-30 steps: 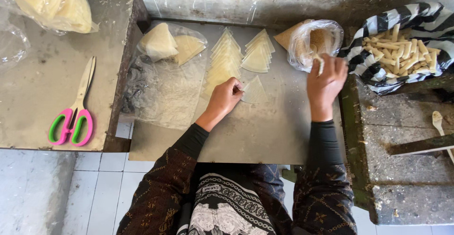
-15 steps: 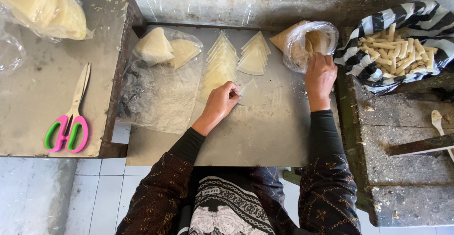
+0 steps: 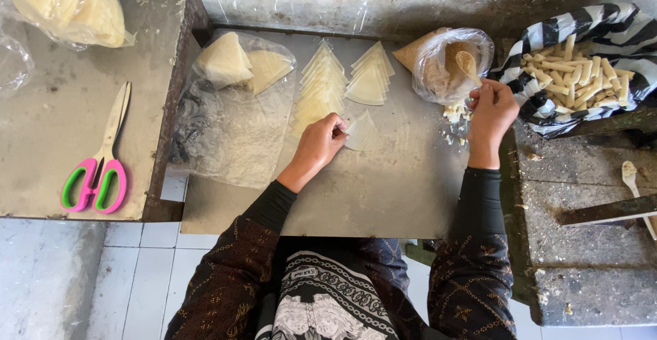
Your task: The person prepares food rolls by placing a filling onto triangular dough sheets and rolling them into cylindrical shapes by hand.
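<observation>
A single thin, pale triangular wrapper [image 3: 363,133] lies flat on the metal worktop [image 3: 383,196], near its middle. The left hand [image 3: 320,141] rests at the wrapper's left edge, fingers curled and their tips pressing on it. Just behind it, two fanned rows of the same triangular wrappers [image 3: 342,80] lie overlapping on the worktop.

The right hand [image 3: 489,114] is closed around the handle of a small wooden spoon [image 3: 469,65], whose bowl dips into a clear plastic bag of crumbly brownish filling [image 3: 448,66] at the worktop's far right corner. A few pale crumbs [image 3: 453,115] lie scattered between that bag and the right hand.

To the right, a black-and-white striped bag [image 3: 602,32] holds a heap of pale rolled sticks [image 3: 575,73]. Another small spoon [image 3: 633,179] lies on the rough concrete ledge below it. To the left of the wrappers, a crumpled clear plastic sheet [image 3: 226,128] carries two more wrapper stacks [image 3: 239,63]. Further left, on a separate grey surface, lie scissors with pink and green handles [image 3: 96,162].
</observation>
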